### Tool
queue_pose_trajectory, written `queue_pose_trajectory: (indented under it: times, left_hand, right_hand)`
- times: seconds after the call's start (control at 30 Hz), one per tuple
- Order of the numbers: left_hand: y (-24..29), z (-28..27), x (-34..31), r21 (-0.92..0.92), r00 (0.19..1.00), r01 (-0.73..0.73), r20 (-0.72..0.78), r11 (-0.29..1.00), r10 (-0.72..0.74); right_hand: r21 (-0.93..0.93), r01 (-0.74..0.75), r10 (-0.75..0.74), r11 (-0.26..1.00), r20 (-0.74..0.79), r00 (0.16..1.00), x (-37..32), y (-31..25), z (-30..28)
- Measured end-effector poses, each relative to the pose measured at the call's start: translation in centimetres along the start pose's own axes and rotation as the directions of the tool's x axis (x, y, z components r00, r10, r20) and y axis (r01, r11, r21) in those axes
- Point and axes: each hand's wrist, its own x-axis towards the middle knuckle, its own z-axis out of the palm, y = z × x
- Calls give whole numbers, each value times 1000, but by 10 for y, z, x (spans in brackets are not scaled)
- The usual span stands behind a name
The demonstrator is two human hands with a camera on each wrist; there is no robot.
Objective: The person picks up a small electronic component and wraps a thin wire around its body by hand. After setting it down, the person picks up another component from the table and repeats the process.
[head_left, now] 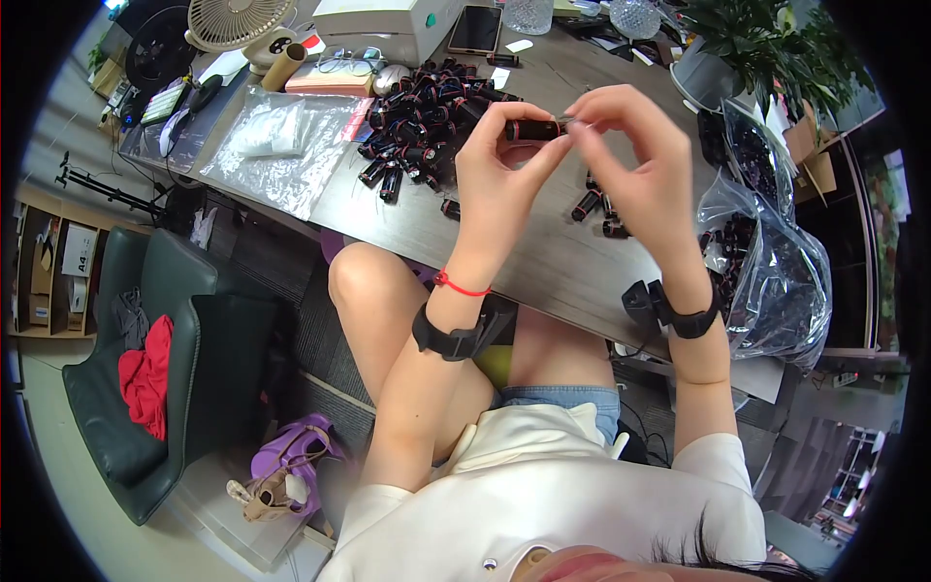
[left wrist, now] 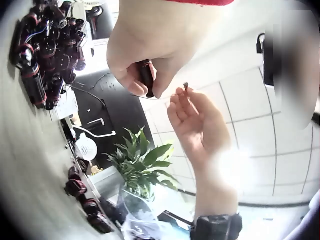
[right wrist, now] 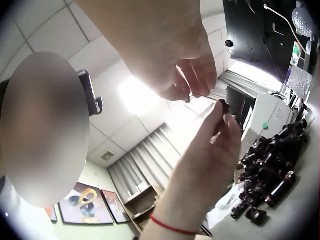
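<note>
My left hand (head_left: 490,184) is raised over the near side of the table and grips a small black cylinder with red bands (head_left: 531,130) between thumb and fingers. Close to the cylinder's right end, my right hand (head_left: 648,160) pinches a thin wire with a small dark tip (left wrist: 185,86). The left wrist view shows the cylinder (left wrist: 145,75) partly hidden by the left fingers. A heap of similar black cylinders (head_left: 427,112) lies beyond the left hand. Several more cylinders (head_left: 588,204) lie on the tabletop below the right hand.
A flat clear plastic bag (head_left: 272,145) lies left of the heap. A large clear bag (head_left: 781,281) holding more cylinders stands at the table's right edge, below a potted plant (head_left: 776,44). A white box (head_left: 383,27), a phone (head_left: 475,29) and a fan (head_left: 238,21) line the back.
</note>
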Motion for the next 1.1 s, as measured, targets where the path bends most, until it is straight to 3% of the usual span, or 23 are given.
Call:
queue_pose_trajectory:
  times: [0.03, 0.1, 0.23, 0.4, 0.5, 0.67, 0.77, 0.8, 0.9, 0.93, 1.03, 1.07, 1.1]
  left_hand:
    - [0, 0, 1, -100, 999, 30, 15, 995, -28]
    - [1, -2, 3, -294, 995, 92, 54, 951, -80]
    - [0, -5, 2, -317, 988, 144, 90, 938, -121]
    - [2, -8, 3, -160, 979, 132, 174, 978, -104]
    - [5, -9, 2, 26, 966, 96, 240, 995, -99]
    - [14, -6, -6, 139, 979, 60, 186, 989, -85]
    - [14, -5, -4, 206, 987, -119, 131, 971, 93]
    - [14, -5, -4, 205, 988, -115, 128, 972, 90]
    - [20, -9, -2, 333, 956, -275, 193, 902, 220]
    - [24, -10, -3, 332, 958, -270, 190, 904, 217]
    - [40, -9, -10, 192, 970, -16, 241, 981, -31]
    - [38, -9, -10, 189, 971, -12, 238, 982, -34]
    - [34, -9, -9, 248, 969, -142, 231, 958, 84]
  right_hand:
    - [180, -113, 120, 977, -25, 992, 1, 0, -6]
    - [520, -300, 355, 800, -8, 935, 3, -1, -15]
    - [592, -353, 399, 724, 59, 915, 7, -4, -24]
    - [606, -401, 377, 687, 174, 910, 4, 3, -18]
    - [615, -445, 398, 651, 223, 890, 4, 2, -19]
    - [658, -501, 409, 562, 305, 860, 4, 6, -21]
    - [618, -492, 407, 613, 287, 867, 3, 3, -22]
    - [616, -496, 408, 612, 291, 865, 3, 2, -22]
    - [592, -476, 370, 650, 300, 879, 3, -1, -23]
    - [590, -480, 372, 649, 304, 877, 3, -2, -23]
    - [523, -479, 393, 705, 275, 878, 3, -5, -22]
    - [519, -483, 394, 705, 280, 875, 2, -6, -21]
    - [467, -442, 372, 766, 238, 897, 2, -7, -20]
